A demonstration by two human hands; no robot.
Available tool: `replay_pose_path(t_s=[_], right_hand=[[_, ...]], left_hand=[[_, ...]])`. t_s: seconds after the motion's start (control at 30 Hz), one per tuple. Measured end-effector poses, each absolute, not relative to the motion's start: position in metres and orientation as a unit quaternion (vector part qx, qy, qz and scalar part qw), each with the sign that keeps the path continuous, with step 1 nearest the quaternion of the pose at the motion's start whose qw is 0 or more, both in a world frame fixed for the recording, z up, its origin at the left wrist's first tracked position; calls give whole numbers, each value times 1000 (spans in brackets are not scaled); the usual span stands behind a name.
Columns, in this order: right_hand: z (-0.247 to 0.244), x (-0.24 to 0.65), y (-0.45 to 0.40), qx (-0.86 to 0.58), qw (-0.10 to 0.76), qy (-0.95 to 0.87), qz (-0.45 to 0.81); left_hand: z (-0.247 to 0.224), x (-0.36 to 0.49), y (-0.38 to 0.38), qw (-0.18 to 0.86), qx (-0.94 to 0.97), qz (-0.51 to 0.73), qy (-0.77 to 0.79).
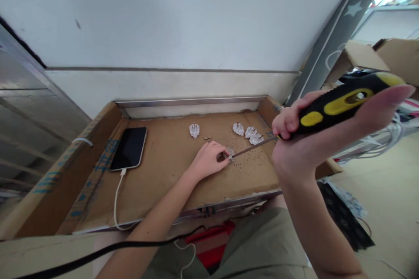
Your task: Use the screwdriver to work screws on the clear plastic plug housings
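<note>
A white wall fills the far side of the view, with a pale ledge running along its foot. Below it lies the worktop, lined with a flattened brown cardboard sheet whose edges fold up at the left and far right. To the right, beyond the worktop, stand cardboard boxes and a tangle of white cables on the floor side.

On the left part of the cardboard a black smartphone lies face up, with a white charging cable plugged into its near end and trailing off over the near edge. A black cord crosses the near foreground.

The right hand is raised near the camera, its grip clenched around the black and yellow handle of a screwdriver; the thin shaft slants down and to the left, its tip meeting a small clear plastic plug part on the cardboard. The left hand rests on the worktop right at that part, fingertips pinching it in place; the part sits near the middle of the cardboard, slightly right.

Farther back lie more clear plug parts: a single one near the middle and a cluster of three to the right. A small dark screw lies just beyond the left hand, and tiny dark specks are scattered over the cardboard around it.
</note>
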State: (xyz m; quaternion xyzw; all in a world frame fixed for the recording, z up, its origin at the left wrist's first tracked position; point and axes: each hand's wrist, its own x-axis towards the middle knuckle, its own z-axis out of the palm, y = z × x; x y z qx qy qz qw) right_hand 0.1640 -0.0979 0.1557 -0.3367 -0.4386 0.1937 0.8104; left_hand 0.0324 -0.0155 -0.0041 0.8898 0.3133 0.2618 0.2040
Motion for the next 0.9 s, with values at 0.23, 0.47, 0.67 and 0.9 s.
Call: replay_pose_path(t_s=[0.23, 0.47, 0.67, 0.9], right_hand=[[150, 162, -96, -345, 798, -466, 162], [151, 163, -89, -360, 793, -461, 170], [155, 160, -93, -347, 801, -450, 190], [159, 156, -90, -328, 820, -412, 224]], left_hand=[[-2, 34, -15, 199, 892, 255, 315], [-3, 34, -15, 206, 890, 254, 318], [-2, 34, -15, 203, 890, 256, 318], [-3, 34, -16, 200, 892, 253, 318]])
